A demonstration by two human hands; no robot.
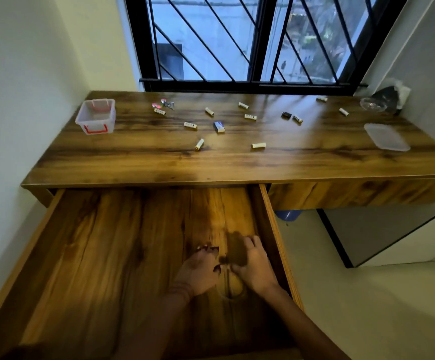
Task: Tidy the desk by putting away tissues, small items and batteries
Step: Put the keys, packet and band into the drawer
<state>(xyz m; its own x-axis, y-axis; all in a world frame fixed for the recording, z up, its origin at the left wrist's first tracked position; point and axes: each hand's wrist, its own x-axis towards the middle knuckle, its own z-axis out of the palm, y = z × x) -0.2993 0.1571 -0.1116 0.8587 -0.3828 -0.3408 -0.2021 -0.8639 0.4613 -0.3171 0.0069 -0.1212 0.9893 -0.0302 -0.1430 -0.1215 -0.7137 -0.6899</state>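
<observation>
Several white batteries lie scattered across the wooden desk (315, 157), among them one (199, 144) near the front and another (258, 145) to its right. A small blue and white box (219, 127) lies in the middle. A small black item (286, 115) and a cluster of tiny colourful items (165, 104) sit further back. The wide left drawer (94, 242) is pulled out, with nothing seen on its floor. My left hand (200, 268) and my right hand (255, 263) rest palm down inside it, close together near its right wall, holding nothing that shows.
A clear plastic tub with red handles (95, 116) stands at the desk's back left, and its clear lid (386, 137) lies at the right. A crumpled bag with dark contents (382, 101) sits in the back right corner. A blue bin (287, 215) is under the desk.
</observation>
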